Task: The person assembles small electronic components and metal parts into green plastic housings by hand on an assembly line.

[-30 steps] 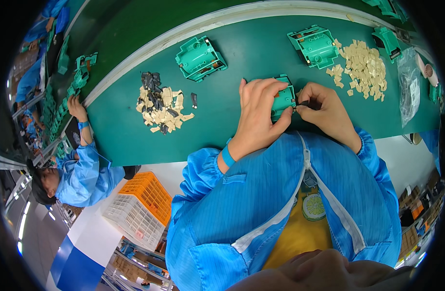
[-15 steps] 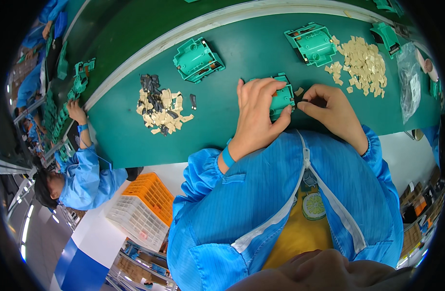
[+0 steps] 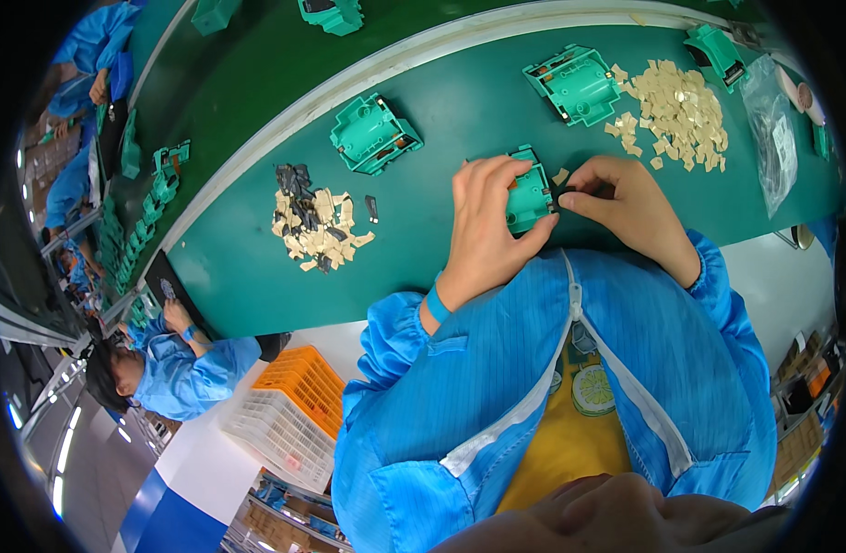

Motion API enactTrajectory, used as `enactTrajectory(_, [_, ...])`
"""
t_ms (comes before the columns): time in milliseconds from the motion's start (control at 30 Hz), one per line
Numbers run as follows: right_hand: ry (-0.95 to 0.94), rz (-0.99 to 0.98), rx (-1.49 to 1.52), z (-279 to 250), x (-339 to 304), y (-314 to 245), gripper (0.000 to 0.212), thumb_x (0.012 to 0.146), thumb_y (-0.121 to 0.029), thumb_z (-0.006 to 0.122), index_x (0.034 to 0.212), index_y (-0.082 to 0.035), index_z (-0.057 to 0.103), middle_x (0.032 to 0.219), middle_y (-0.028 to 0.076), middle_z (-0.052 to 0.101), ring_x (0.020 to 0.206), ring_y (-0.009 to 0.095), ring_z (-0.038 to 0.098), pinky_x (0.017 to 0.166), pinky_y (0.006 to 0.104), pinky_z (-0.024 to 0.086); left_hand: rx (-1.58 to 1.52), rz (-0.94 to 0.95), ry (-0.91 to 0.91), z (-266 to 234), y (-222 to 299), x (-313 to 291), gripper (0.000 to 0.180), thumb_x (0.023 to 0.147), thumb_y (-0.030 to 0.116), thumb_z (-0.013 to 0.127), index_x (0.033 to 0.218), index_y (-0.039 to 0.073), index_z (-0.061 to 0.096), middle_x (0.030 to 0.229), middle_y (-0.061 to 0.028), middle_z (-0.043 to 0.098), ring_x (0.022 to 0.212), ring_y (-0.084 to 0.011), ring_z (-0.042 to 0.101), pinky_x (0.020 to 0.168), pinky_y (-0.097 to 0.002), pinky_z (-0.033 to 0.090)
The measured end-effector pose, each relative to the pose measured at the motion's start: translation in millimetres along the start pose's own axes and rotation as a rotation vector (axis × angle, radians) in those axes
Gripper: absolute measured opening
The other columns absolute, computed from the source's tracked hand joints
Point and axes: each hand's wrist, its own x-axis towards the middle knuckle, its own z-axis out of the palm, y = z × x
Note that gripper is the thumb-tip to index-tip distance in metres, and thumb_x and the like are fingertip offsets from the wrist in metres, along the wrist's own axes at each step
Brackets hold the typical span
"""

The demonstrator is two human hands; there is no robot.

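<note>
A small green plastic housing stands on the green work table just in front of my body. My left hand is wrapped over its left side, with the thumb at its near edge. On the right side of the housing, my right hand pinches a small dark piece between thumb and forefinger, close against the housing's edge. The fingers hide most of that piece. A single cream-coloured piece lies just beyond the pinch.
Green housings lie farther back. A mixed cream and black heap is at left, a larger cream pile and a clear plastic bag at right. Beyond the pale rail runs a belt with housings. A co-worker sits at left.
The whole view has shifted slightly. My hands keep hold of the housing and the dark piece, which stays at the housing's edge. The co-worker's hand has drawn back from the row of housings.
</note>
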Motion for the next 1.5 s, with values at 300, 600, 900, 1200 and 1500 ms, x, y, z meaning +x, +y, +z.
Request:
enactTrajectory(300, [-0.192, -0.031, 0.395, 3, 0, 4, 0.013, 0.09, -0.009, 0.075, 0.088, 0.001, 0.068, 0.084, 0.002, 0.068, 0.079, 0.007, 0.061, 0.07, 0.0245, 0.049, -0.248, -0.012, 0.019, -6, 0, -2, 0.07, 0.066, 0.012, 0.088, 0.128, 0.007, 0.056, 0.126, -0.0139, 0.056, 0.121, -0.037, 0.051, 0.103, -0.0467, 0.045])
enactTrajectory(600, [-0.196, 0.0, 0.255, 3, -8, -9, 0.014, 0.091, -0.01, 0.074, 0.088, 0.002, 0.068, 0.08, 0.0, 0.067, 0.076, 0.005, 0.059, 0.067, 0.0227, 0.046, -0.322, -0.031, -0.018, -14, 0, -6, 0.066, 0.069, 0.011, 0.087, 0.127, 0.007, 0.056, 0.128, -0.0147, 0.058, 0.121, -0.0336, 0.055, 0.104, -0.044, 0.046])
enactTrajectory(900, [-0.19, -0.037, 0.231, 8, -11, -13, 0.015, 0.091, -0.01, 0.074, 0.09, 0.004, 0.07, 0.08, 0.003, 0.069, 0.074, 0.006, 0.06, 0.065, 0.0245, 0.047, -0.43, -0.186, -0.021, -14, 6, -9, 0.062, 0.069, 0.002, 0.079, 0.124, 0.006, 0.053, 0.127, -0.0161, 0.054, 0.118, -0.0323, 0.057, 0.101, -0.0411, 0.047])
enactTrajectory(1200, [-0.168, -0.067, 0.207, 15, -12, -12, 0.015, 0.091, -0.009, 0.074, 0.088, 0.004, 0.067, 0.075, 0.004, 0.066, 0.068, 0.006, 0.057, 0.059, 0.0244, 0.045, -0.418, -0.195, -0.002, -13, 7, -8, 0.062, 0.067, -0.002, 0.076, 0.122, 0.006, 0.049, 0.125, -0.0153, 0.053, 0.118, -0.0302, 0.056, 0.1, -0.0394, 0.047])
enactTrajectory(1500, [-0.18, -0.095, 0.473, 14, -3, -7, 0.037, 0.091, -0.003, 0.072, 0.114, -0.007, 0.044, 0.089, 0.004, 0.067, 0.082, 0.008, 0.063, 0.072, 0.0231, 0.049, -0.504, -0.219, -0.065, -20, 12, -6, 0.061, 0.073, -0.01, 0.07, 0.128, 0.008, 0.049, 0.135, -0.011, 0.043, 0.13, -0.0243, 0.048, 0.107, -0.0434, 0.045])
